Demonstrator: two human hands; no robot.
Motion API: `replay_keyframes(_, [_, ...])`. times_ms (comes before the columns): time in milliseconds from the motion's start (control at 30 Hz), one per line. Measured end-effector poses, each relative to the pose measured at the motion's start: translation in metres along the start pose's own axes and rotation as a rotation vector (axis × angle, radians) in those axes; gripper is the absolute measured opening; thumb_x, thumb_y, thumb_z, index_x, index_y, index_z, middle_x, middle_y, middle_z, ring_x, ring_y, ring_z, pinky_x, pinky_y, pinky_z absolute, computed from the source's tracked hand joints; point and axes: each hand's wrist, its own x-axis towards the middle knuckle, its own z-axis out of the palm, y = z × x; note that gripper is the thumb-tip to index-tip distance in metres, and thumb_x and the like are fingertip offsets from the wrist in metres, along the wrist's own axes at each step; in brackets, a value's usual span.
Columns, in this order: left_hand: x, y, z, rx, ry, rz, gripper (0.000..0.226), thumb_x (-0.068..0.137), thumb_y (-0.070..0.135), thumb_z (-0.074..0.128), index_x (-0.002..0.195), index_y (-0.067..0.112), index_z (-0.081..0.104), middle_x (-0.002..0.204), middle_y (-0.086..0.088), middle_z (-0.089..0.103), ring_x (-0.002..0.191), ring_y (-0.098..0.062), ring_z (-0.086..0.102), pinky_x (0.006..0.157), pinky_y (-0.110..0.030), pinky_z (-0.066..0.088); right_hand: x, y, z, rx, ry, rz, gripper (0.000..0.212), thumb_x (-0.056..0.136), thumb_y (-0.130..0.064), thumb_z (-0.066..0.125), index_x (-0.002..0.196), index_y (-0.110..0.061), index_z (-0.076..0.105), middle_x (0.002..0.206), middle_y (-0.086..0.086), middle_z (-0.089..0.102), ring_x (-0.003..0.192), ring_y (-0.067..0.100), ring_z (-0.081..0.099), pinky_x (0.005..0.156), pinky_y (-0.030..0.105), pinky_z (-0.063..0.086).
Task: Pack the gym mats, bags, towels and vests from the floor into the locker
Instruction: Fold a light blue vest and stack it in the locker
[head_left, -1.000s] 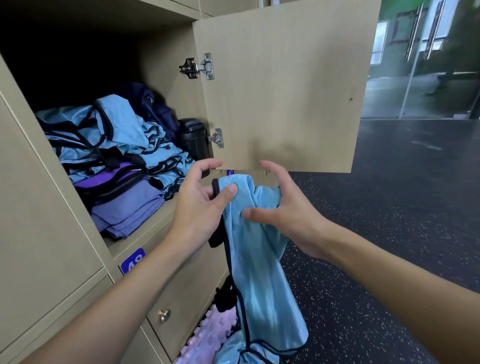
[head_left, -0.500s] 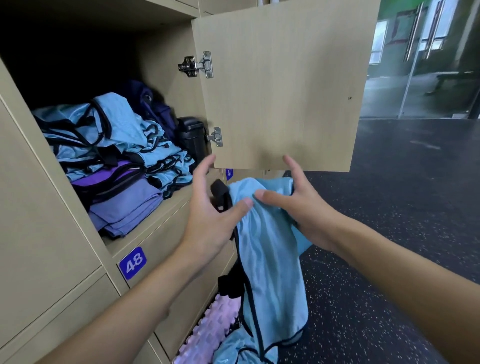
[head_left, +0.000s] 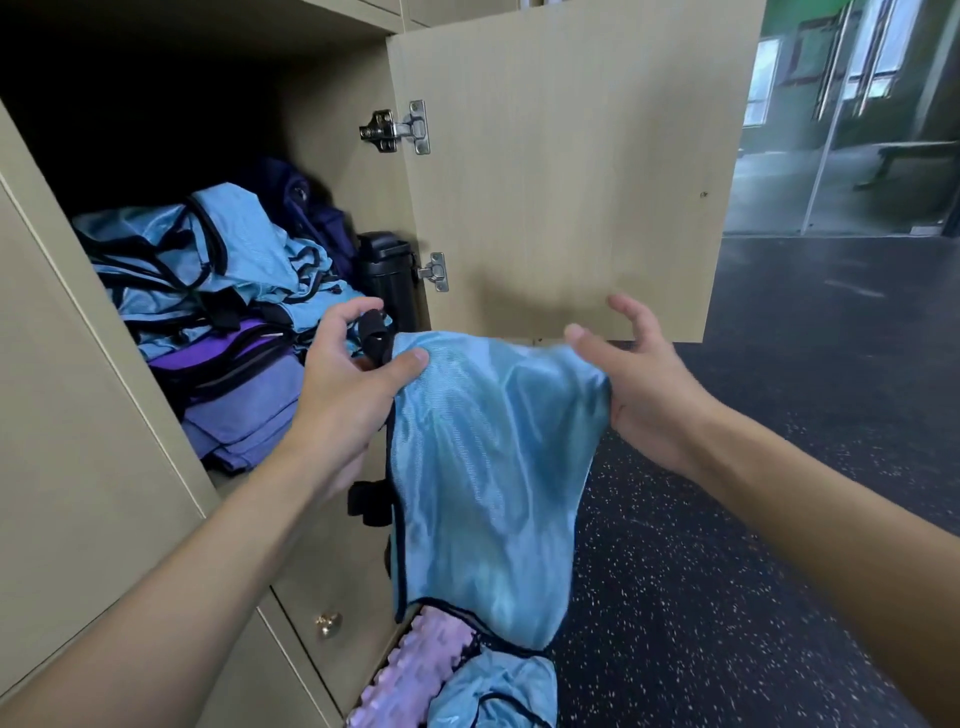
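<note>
Head view: the left hand (head_left: 343, 395) pinches the top left corner of a blue vest (head_left: 488, 467) between thumb and curled fingers, by its black strap. The right hand (head_left: 644, 384) holds the other top corner under its thumb, its other fingers loosely spread. The vest hangs spread between them, in front of the open locker (head_left: 78, 415), below its door (head_left: 561, 171). Inside lie piled blue vests (head_left: 208, 260) on purple bags (head_left: 244, 410), a black bottle (head_left: 387, 275) beside them. A pink mat (head_left: 410, 670) and another vest (head_left: 493, 691) lie on the floor (head_left: 727, 571).

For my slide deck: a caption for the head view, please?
Left hand and right hand hold a blue vest before the open locker.
</note>
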Motion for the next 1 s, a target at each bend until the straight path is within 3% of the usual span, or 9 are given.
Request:
replay_keyframes(100, [0.0,-0.001,0.001,-0.011,-0.04,-0.02,0.047,0.084,0.006,0.077,0.113,0.039,0.059,0.089,-0.018,0.06,0.079,-0.027,0.06,0.089,-0.048,0.054,-0.009,0.005,0.007,-0.113,-0.191,0.064,0.083,0.08,0.002,0.075,0.141,-0.04,0.037,0.117,0.029,0.063,0.089,0.031,0.071,0.082,0.044,0.059])
replay_keyframes(200, [0.0,-0.001,0.001,-0.01,-0.055,-0.019,0.041,0.085,0.004,0.075,0.113,0.031,0.06,0.086,-0.012,0.058,0.078,-0.025,0.058,0.081,-0.041,0.051,-0.01,0.01,0.014,-0.224,-0.098,0.015,0.067,0.082,0.004,0.074,0.13,-0.035,0.046,0.121,0.034,0.058,0.09,0.037,0.066,0.089,0.05,0.053])
replay_keyframes(367, [0.004,-0.002,-0.008,-0.024,-0.038,-0.06,0.032,0.086,0.001,0.074,0.101,0.025,0.059,0.106,-0.027,0.068,0.089,-0.033,0.066,0.096,-0.058,0.052,0.0,0.011,0.003,-0.259,0.118,-0.025,0.061,0.085,-0.013,0.076,0.132,-0.031,0.043,0.111,0.018,0.06,0.087,0.026,0.061,0.075,0.042,0.056])
replay_keyframes(500, [0.0,-0.003,-0.007,-0.027,-0.053,-0.072,0.029,0.087,0.001,0.073,0.1,0.023,0.058,0.113,-0.034,0.064,0.088,-0.034,0.066,0.095,-0.059,0.052,-0.005,0.015,0.002,-0.323,-0.068,0.136,0.08,0.078,-0.008,0.083,0.14,-0.032,0.039,0.115,0.02,0.059,0.082,0.024,0.063,0.066,0.032,0.052])
replay_keyframes(633, [-0.002,-0.002,-0.004,-0.018,-0.062,-0.078,0.03,0.08,0.009,0.079,0.095,0.03,0.064,0.114,-0.031,0.064,0.088,-0.032,0.064,0.097,-0.063,0.05,-0.006,0.017,0.005,-0.349,-0.066,0.031,0.053,0.087,0.0,0.071,0.125,-0.032,0.052,0.117,0.03,0.059,0.08,0.027,0.061,0.063,0.033,0.048])
replay_keyframes(767, [-0.005,-0.004,0.0,-0.013,-0.123,-0.074,0.031,0.085,0.006,0.076,0.103,0.027,0.063,0.096,-0.02,0.064,0.083,-0.028,0.061,0.091,-0.054,0.052,-0.014,0.01,0.011,-0.341,-0.166,-0.037,0.039,0.086,-0.013,0.075,0.119,-0.03,0.062,0.109,0.016,0.064,0.081,0.02,0.064,0.069,0.03,0.051])
replay_keyframes(900, [-0.014,-0.003,0.01,-0.029,-0.227,-0.055,0.037,0.083,0.004,0.076,0.111,0.021,0.06,0.09,-0.016,0.063,0.08,-0.026,0.061,0.084,-0.048,0.053,-0.027,0.005,0.022,-0.58,-0.357,-0.088,0.075,0.069,-0.035,0.089,0.135,-0.034,0.054,0.128,-0.005,0.062,0.118,0.015,0.061,0.099,0.034,0.052])
replay_keyframes(933, [-0.016,-0.002,0.013,-0.027,-0.241,-0.052,0.036,0.084,0.002,0.075,0.112,0.02,0.06,0.088,-0.015,0.064,0.079,-0.026,0.062,0.084,-0.049,0.054,-0.028,0.005,0.025,-0.601,-0.412,-0.096,0.069,0.07,-0.031,0.089,0.132,-0.03,0.058,0.123,-0.003,0.067,0.114,0.016,0.064,0.098,0.036,0.053])
replay_keyframes(1000, [-0.019,0.0,0.016,-0.026,-0.255,-0.046,0.034,0.087,-0.001,0.071,0.111,0.018,0.059,0.084,-0.013,0.062,0.076,-0.025,0.061,0.08,-0.045,0.053,-0.028,0.007,0.027,-0.649,-0.457,-0.166,0.029,0.08,-0.017,0.082,0.106,-0.011,0.071,0.09,0.004,0.074,0.08,0.015,0.07,0.077,0.028,0.058])
